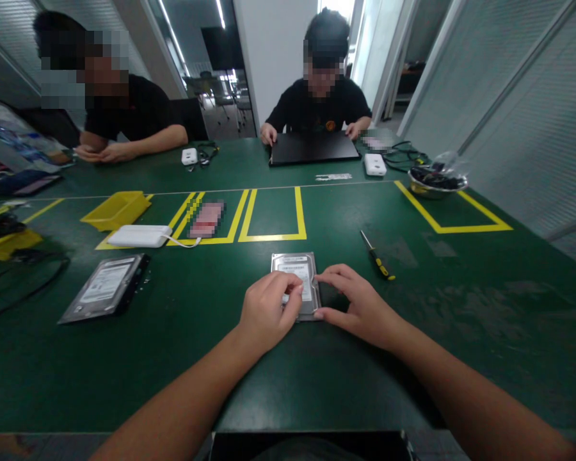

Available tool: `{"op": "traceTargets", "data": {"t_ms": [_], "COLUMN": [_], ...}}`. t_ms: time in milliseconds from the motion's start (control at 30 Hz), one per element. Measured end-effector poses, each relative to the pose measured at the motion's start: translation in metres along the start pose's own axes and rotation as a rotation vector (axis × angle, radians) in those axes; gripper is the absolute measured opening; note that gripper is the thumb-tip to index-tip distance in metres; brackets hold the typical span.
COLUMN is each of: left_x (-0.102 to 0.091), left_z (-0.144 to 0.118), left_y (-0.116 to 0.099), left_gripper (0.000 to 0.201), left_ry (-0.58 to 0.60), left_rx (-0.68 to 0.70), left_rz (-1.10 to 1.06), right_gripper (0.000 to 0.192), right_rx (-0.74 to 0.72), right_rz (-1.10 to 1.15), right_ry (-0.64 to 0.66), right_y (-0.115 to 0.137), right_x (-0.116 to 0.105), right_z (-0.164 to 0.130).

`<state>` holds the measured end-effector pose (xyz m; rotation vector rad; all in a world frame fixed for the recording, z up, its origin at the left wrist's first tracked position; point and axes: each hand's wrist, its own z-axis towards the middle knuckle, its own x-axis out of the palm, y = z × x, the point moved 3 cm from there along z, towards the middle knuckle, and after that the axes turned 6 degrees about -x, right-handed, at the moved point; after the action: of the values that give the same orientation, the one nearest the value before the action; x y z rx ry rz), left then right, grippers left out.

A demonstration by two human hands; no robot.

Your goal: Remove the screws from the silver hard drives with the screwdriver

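Observation:
A silver hard drive [297, 261] with a white label lies flat on the green table in front of me. Over its lower middle, my left hand [271, 304] is closed in a pinch, thumb against index finger; whatever the fingertips hold, if anything, is too small to make out. From the right side, my right hand [358, 304] rests thumb and index fingertips on the drive's right edge, the two fingers spread apart. To the right of that hand lies a screwdriver [377, 259] with a black and yellow handle, its shaft pointing away from me.
A larger hard drive [103, 285] lies left, small bits beside it. Behind are a white power bank [141, 236], a yellow bin [115, 210] and yellow tape outlines [272, 239]. A metal bowl [436, 186] stands far right. Opposite, one person holds a black panel [314, 148]; another sits left.

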<state>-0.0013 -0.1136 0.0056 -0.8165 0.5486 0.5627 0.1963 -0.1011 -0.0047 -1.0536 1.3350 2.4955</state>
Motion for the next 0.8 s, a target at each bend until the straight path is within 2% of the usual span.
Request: {"op": "traceTargets", "data": {"t_ms": [100,200,300,467,567,800], "left_x": [-0.001,0.000,0.002,0.005,0.007,0.015], "left_z": [0.002,0.003,0.003,0.001,0.000,-0.002], "left_y": [-0.001,-0.002,-0.003,-0.003,-0.003,-0.010], "left_gripper": [0.007,0.006,0.005,0.007,0.008,0.015], "left_ry": [0.010,0.043,0.075,0.132,0.166,0.372], "left_rx": [-0.041,-0.066,-0.083,-0.100,-0.045,0.174], "left_rz": [-0.059,-0.114,-0.154,-0.185,-0.161,0.003], "right_gripper": [0.070,0.079,0.079,0.072,0.068,0.065], "right_rx": [-0.017,-0.040,-0.093,-0.155,-0.175,-0.185], "right_rz": [-0.062,-0.164,-0.270,-0.343,-0.364,-0.397], "right_ry": [0.030,0.090,0.150,0.179,0.190,0.210], "right_y": [-0.003,-0.004,-0.005,-0.006,-0.005,-0.003], "right_x": [-0.007,-0.007,-0.002,0.003,0.004,0.005], "right_z": [0.000,-0.002,-0.005,-0.006,-0.004,-0.003]}}
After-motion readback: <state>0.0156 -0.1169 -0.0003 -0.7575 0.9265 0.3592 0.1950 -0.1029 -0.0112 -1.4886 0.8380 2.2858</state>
